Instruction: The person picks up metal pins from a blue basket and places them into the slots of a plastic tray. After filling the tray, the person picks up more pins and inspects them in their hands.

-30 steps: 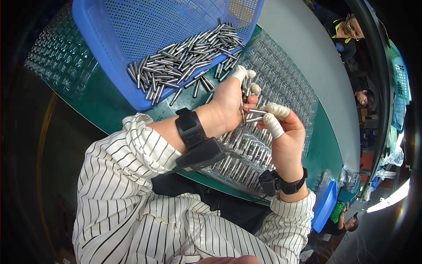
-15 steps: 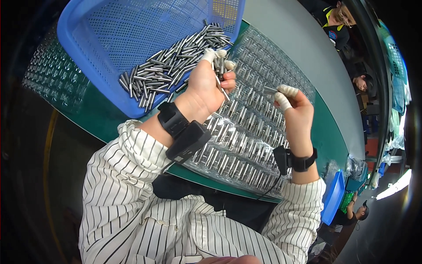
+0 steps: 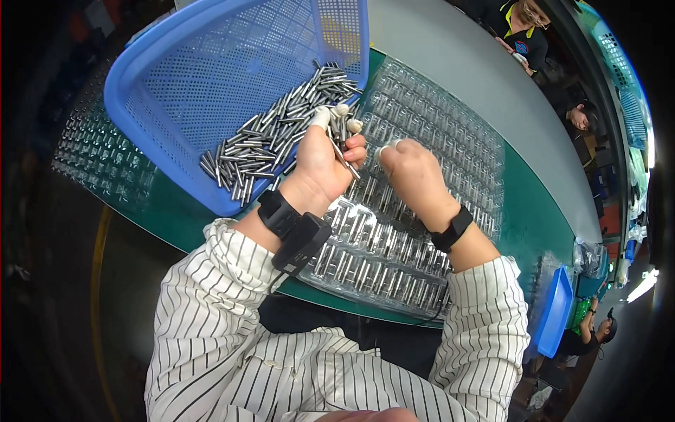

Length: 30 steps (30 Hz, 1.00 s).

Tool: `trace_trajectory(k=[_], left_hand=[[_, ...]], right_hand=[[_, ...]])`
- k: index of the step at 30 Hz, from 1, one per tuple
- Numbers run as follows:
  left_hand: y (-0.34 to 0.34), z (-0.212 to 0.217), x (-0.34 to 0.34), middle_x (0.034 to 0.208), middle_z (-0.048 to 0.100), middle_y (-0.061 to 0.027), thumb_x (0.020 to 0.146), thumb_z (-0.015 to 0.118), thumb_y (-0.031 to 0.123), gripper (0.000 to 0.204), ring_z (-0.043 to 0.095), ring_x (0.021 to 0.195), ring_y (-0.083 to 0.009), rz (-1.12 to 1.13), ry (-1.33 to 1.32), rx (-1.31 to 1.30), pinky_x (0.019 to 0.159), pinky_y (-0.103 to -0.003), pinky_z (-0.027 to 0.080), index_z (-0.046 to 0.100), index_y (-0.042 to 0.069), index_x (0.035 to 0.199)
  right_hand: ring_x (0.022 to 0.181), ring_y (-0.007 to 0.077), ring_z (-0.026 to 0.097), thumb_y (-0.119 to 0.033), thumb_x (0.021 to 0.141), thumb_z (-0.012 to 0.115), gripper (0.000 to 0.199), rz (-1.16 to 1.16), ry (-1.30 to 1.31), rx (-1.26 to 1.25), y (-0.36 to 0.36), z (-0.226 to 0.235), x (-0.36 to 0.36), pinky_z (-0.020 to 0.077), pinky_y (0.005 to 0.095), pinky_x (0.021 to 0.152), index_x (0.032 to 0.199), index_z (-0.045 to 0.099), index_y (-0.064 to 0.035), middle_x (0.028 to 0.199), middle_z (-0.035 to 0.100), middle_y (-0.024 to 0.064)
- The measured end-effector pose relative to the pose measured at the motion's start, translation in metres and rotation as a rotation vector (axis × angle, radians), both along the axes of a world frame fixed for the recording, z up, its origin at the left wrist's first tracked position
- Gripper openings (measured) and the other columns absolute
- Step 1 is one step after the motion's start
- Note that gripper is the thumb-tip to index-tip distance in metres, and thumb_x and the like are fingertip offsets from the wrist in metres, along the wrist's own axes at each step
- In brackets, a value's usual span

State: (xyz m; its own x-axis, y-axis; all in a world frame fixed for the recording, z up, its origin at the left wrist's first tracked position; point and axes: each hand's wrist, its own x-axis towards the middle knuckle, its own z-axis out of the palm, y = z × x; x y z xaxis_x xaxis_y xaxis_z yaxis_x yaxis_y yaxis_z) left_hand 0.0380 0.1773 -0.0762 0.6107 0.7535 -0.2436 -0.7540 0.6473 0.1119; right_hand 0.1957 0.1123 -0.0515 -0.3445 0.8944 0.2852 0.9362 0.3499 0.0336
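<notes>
My left hand, with white covers on some fingertips, is closed around several short metal pins. It is beside the blue mesh basket, where a heap of similar loose pins lies. My right hand is over the clear plastic tray, its back turned up and its fingers curled in. Whatever its fingertips hold is hidden. Rows of pins lie in the tray's near slots; the far slots look to hold none.
Another clear slotted tray lies left of the basket on the green tabletop. A grey surface runs behind. At the right is a blue shallow bin. Several people are beyond the table.
My right hand has moved left over the tray toward my left hand and turned its back up; the pin seen in its fingers is now hidden. My left hand still grips its pins.
</notes>
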Motion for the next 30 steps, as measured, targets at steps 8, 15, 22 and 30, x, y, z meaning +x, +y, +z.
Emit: trace_trajectory(k=[8, 15, 22, 30], left_hand=[[-0.005, 0.012, -0.002, 0.078, 0.051, -0.0076, 0.097, 0.032, 0.036, 0.033, 0.041, 0.059, -0.0139, 0.018, -0.031, -0.021, 0.047, -0.023, 0.035, 0.050, 0.009, 0.096], [-0.016, 0.024, -0.003, 0.072, 0.053, -0.0049, 0.095, 0.038, 0.036, 0.025, 0.051, 0.059, -0.0178, 0.014, 0.073, 0.008, 0.054, -0.031, 0.046, 0.049, 0.014, 0.090], [-0.024, 0.023, -0.005, 0.071, 0.054, -0.0048, 0.094, 0.041, 0.033, 0.021, 0.054, 0.062, -0.0191, 0.010, 0.098, 0.028, 0.058, -0.034, 0.050, 0.049, 0.014, 0.091], [-0.022, 0.006, -0.011, 0.080, 0.058, -0.0079, 0.097, 0.034, 0.036, 0.031, 0.057, 0.072, -0.0214, -0.080, 0.091, 0.102, 0.068, -0.034, 0.050, 0.052, 0.011, 0.095]], right_hand=[[0.075, 0.0243, 0.062, -0.006, 0.070, 0.070, 0.022, 0.004, 0.435, -0.080, -0.027, 0.040, -0.031, 0.0502, 0.0304, 0.065, 0.090, 0.061, -0.0027, 0.078, 0.060, 0.0104], [0.073, 0.0227, 0.062, -0.004, 0.070, 0.071, 0.028, -0.043, 0.654, -0.187, -0.041, 0.031, -0.056, 0.0499, 0.0315, 0.064, 0.096, 0.060, -0.0041, 0.078, 0.060, 0.0098], [0.072, 0.0235, 0.062, -0.003, 0.071, 0.070, 0.028, -0.019, 0.573, 0.005, -0.042, 0.040, -0.065, 0.0501, 0.0320, 0.063, 0.098, 0.061, -0.0047, 0.083, 0.062, 0.0096], [0.081, 0.0268, 0.060, 0.000, 0.073, 0.062, 0.028, 0.105, 0.247, -0.062, -0.040, 0.042, -0.066, 0.0505, 0.0336, 0.066, 0.099, 0.062, -0.0073, 0.092, 0.060, 0.0073]])
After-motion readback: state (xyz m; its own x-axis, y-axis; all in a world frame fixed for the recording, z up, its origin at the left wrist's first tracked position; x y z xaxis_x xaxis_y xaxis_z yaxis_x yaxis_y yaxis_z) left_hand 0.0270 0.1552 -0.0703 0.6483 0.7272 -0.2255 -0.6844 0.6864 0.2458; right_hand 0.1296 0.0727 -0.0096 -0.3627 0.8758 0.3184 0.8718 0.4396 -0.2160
